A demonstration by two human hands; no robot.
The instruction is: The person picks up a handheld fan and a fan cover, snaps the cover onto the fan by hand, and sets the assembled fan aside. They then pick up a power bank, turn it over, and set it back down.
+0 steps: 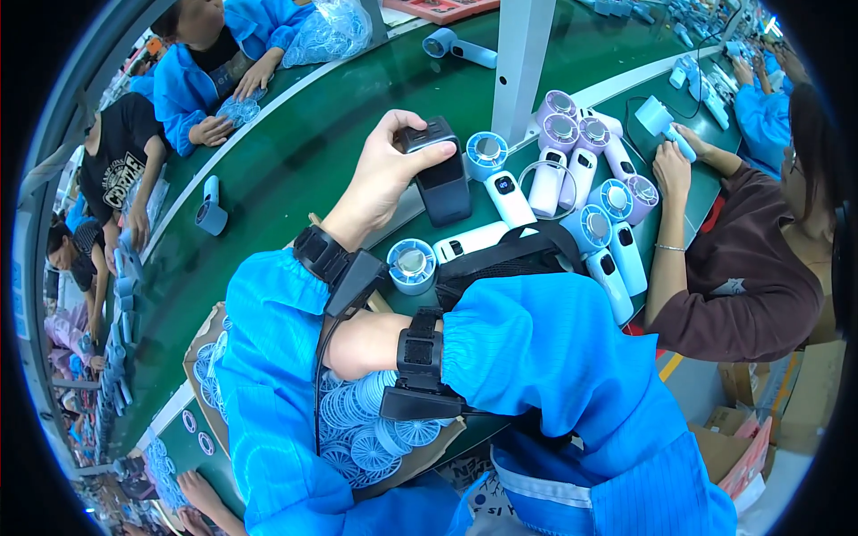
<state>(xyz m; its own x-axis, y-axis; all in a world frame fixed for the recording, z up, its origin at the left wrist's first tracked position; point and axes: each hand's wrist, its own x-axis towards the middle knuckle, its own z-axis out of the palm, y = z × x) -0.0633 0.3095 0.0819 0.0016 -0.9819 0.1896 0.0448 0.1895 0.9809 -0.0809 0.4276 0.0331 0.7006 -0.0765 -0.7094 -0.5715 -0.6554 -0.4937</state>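
Note:
My left hand (380, 179) reaches over the green work surface and grips a black box-shaped device (444, 183), thumb on its upper edge and fingers round the top. My right hand (362, 344) lies lower, crossing behind my left sleeve; only its back and wrist show, and its fingers are hidden. Beneath it is a cardboard box (451, 438) of light-blue fan grilles (371, 447). To the right of the black device, a blue-and-white handheld fan (511, 198) lies close by. Another handheld fan (412, 265) sits between my arms and a black mesh pouch (509, 259).
Several purple and blue handheld fans (581, 165) are heaped right of a metal post (523, 76). At the right a person holds a blue fan (657, 118). Across the green conveyor belt (295, 152) a person in blue handles grilles (241, 109). A lone fan (212, 210) lies on the belt.

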